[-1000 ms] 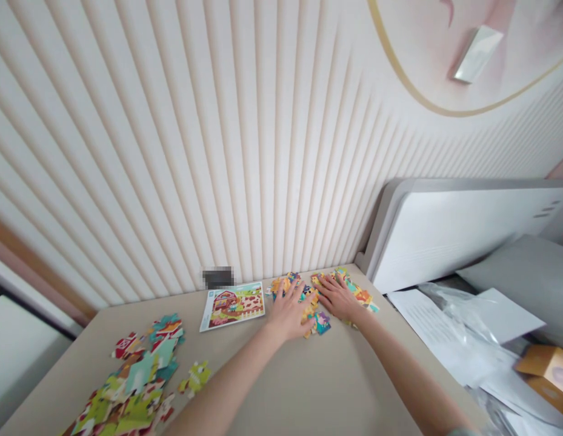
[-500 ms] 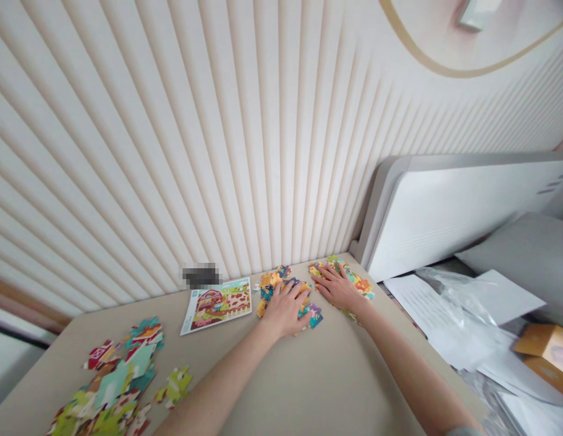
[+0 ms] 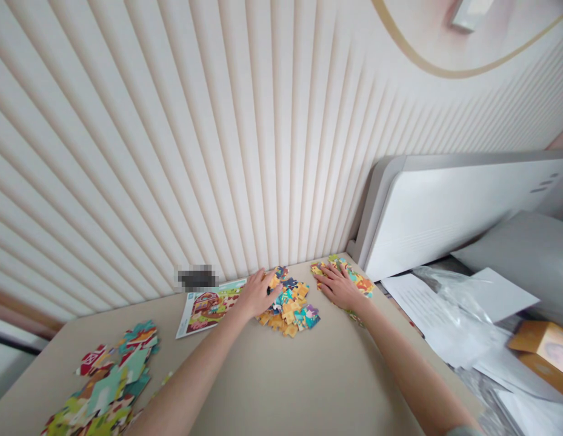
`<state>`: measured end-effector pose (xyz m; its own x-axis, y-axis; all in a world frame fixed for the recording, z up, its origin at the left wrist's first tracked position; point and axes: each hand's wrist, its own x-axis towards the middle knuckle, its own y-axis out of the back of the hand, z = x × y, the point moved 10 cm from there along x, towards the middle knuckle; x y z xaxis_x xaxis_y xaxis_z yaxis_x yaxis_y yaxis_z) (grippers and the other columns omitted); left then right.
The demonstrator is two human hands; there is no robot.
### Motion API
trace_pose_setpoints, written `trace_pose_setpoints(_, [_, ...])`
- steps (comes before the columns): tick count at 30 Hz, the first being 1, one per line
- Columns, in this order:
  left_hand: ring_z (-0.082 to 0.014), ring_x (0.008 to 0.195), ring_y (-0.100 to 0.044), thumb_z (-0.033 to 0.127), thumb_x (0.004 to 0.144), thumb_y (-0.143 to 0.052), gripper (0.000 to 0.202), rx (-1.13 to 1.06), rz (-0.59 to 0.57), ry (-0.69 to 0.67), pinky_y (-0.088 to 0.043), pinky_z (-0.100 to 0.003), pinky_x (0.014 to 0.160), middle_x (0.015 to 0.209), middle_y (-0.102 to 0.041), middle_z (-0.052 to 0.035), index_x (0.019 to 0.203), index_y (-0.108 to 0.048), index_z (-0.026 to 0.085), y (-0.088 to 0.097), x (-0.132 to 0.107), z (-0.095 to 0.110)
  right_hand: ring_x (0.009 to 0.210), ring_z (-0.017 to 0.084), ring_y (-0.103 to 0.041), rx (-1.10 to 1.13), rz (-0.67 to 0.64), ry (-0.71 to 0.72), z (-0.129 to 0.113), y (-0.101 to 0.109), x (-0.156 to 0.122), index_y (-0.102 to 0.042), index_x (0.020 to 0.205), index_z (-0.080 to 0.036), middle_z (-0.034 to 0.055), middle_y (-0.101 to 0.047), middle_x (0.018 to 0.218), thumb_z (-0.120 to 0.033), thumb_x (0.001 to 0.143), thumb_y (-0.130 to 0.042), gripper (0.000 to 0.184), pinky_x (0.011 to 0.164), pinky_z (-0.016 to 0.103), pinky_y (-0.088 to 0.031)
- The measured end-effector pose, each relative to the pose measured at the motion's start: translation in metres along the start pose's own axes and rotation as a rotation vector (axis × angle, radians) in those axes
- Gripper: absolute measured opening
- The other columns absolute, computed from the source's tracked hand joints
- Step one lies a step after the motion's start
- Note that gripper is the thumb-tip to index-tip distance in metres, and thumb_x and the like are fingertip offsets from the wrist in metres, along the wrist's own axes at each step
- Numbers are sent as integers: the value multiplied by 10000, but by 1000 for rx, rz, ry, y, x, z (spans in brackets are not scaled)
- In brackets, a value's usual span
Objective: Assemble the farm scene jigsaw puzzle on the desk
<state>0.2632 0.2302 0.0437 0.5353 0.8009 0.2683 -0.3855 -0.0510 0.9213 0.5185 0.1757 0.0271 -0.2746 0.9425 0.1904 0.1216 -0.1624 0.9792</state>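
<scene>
Yellow-and-blue puzzle pieces [image 3: 290,312] heaped just right of the picture card [image 3: 203,315]. Left hand [image 3: 254,295]: fingers spread, at the heap's card-side edge. Right hand [image 3: 341,288]: splayed over a second heap [image 3: 363,283], farther from card. Risk: a broad sweep could mix heaps or shift the card.

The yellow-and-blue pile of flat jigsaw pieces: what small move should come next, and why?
Probably a gentle inward nudge by the left hand: it is at the left edge of the yellow-and-blue pile, whose outline is ragged, while the right hand lies on the separate green-and-orange jigsaw pile.
</scene>
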Motion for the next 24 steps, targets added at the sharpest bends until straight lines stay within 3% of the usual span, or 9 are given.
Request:
trace_pose_setpoints(5, [-311, 1438, -475, 597, 1046, -352, 624, -44, -2, 18, -374, -472, 1178, 1475, -569, -155, 1501, -519, 204, -14, -1, -2, 1543, 322, -304, -3, 12, 11, -14, 15, -1, -527, 1521, -320, 70, -433, 1633, -453, 1081, -320, 504, 1262, 631, -22])
trace_pose_setpoints(9, [-329, 1452, -447, 584, 1019, -435, 593, -69, 24, 35, -349, -507, 1186, 1491, -550, -150, 1473, -547, 219, -19, -1, -6, 1576, 321, -234, 98, 53, -34, -54, 22, -9, -469, 1566, -272, 93, -346, 1677, -491, 1080, -322, 553, 1277, 564, -149])
trace_pose_setpoints(12, [-341, 1453, -441, 565, 1004, -474, 593, -81, 33, 42, -328, -529, 1194, 1507, -532, -154, 1488, -530, 227, -22, -2, -9, 1584, 323, -210, 221, 59, -100, -90, 12, -17, -366, 1617, -295, 102, -312, 1691, -602, 1062, -326, 636, 1255, 539, -244])
trace_pose_setpoints(15, [-344, 1460, -430, 533, 1007, -473, 583, -90, 31, 39, -324, -530, 1200, 1523, -510, -158, 1498, -518, 222, -24, -2, -9, 1578, 368, -211, 288, 19, -196, -112, -6, -22, -324, 1635, -296, 137, -295, 1692, -689, 1019, -370, 732, 1239, 574, -257])
trace_pose_setpoints(18, [-338, 1454, -433, 506, 1009, -469, 570, -101, 25, 20, -332, -514, 1206, 1515, -510, -169, 1483, -532, 196, -25, -2, -4, 1583, 385, -178, 283, 21, -217, -120, -12, -23, -335, 1631, -293, 149, -265, 1700, -691, 998, -430, 754, 1246, 598, -219])
trace_pose_setpoints(24, [-281, 1449, -434, 426, 1033, -437, 503, -144, 25, -40, -334, -467, 1219, 1521, -506, -130, 1482, -518, 214, -28, 2, 17, 1590, 361, -163, 264, 20, -226, -111, -12, -28, -349, 1627, -255, 159, -252, 1704, -648, 998, -468, 752, 1255, 554, -237])
